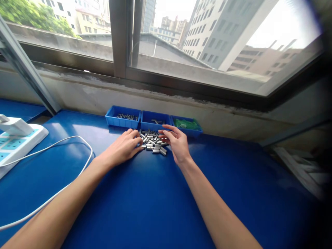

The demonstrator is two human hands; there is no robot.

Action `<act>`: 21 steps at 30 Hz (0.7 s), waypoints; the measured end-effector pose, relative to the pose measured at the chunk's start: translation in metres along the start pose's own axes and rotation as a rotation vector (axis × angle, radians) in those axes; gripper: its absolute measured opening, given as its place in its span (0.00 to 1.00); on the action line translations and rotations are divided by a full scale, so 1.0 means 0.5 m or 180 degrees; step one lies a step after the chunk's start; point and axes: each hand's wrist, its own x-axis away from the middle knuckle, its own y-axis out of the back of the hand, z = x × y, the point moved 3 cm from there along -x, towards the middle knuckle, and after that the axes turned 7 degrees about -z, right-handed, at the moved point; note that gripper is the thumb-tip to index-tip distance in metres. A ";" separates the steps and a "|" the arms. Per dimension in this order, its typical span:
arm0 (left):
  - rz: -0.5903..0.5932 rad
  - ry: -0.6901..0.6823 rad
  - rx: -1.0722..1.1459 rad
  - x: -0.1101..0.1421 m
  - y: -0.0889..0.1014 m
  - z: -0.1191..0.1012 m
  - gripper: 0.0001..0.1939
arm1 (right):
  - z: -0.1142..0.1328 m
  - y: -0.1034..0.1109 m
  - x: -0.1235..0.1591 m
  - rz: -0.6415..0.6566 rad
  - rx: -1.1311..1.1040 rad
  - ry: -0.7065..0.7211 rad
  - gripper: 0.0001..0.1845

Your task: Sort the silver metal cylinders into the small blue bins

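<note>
A heap of small silver metal pieces, short and block-like, lies on the blue tabletop. At its left edge rests my left hand, the fingers bent and the thumb apart from them, touching or almost touching the outer pieces. Over the heap's right side is my right hand, thumb and fingers spread, with no piece visible between them. Some fingertips are hard to make out against the shiny metal.
Behind the heap stand three joined blue bins: the left bin with small metal parts, the middle bin with a few pieces, the right bin with green material. A white power strip and white cable lie left.
</note>
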 end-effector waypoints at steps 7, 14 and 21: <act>-0.0470 0.0282 0.0610 0.000 0.004 -0.003 0.09 | 0.015 0.013 0.029 0.0070 0.0020 0.0276 0.13; -0.1481 0.0846 0.1723 -0.005 0.015 -0.025 0.08 | 0.022 -0.009 0.051 0.0512 0.0360 0.0434 0.14; -0.1594 0.0977 0.1980 -0.003 0.015 -0.033 0.12 | 0.019 -0.029 0.070 0.1042 0.0457 0.0371 0.15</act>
